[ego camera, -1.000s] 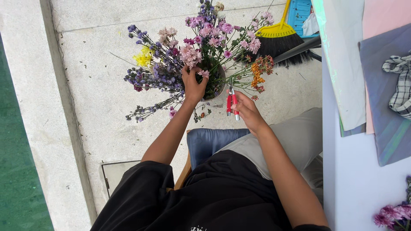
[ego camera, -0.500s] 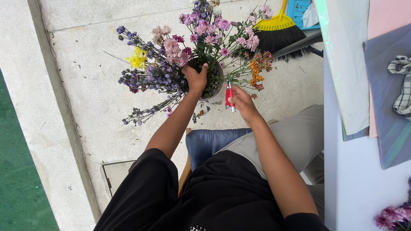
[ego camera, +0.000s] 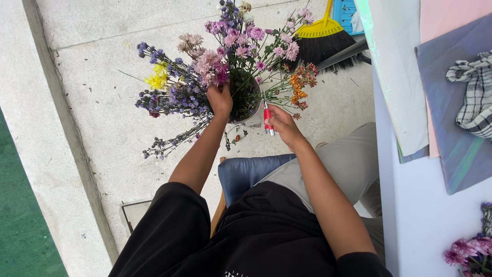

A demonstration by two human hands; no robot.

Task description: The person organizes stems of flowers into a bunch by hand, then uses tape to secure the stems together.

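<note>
Flowers (ego camera: 225, 56), mixed pink, purple, yellow and orange, stand in a pot (ego camera: 252, 117) on the pale concrete floor (ego camera: 102, 46), at twelve o'clock from our knees. Open floor runs from nine to eleven o'clock as far as a raised kerb (ego camera: 61, 128), with green ground beyond it. At one o'clock a yellow broom (ego camera: 323, 38) lies just beside the blooms. At three o'clock the white worktop (ego camera: 415, 205) edge closes that side, bearing coloured sheets and a checked cloth (ego camera: 474, 97). Our left hand (ego camera: 220, 98) has its grip closed around stems at the pot's mouth. Our right hand (ego camera: 283, 124) has its grip wrapped on red-handled snips (ego camera: 267, 119), blades pointing at the stems.
</note>
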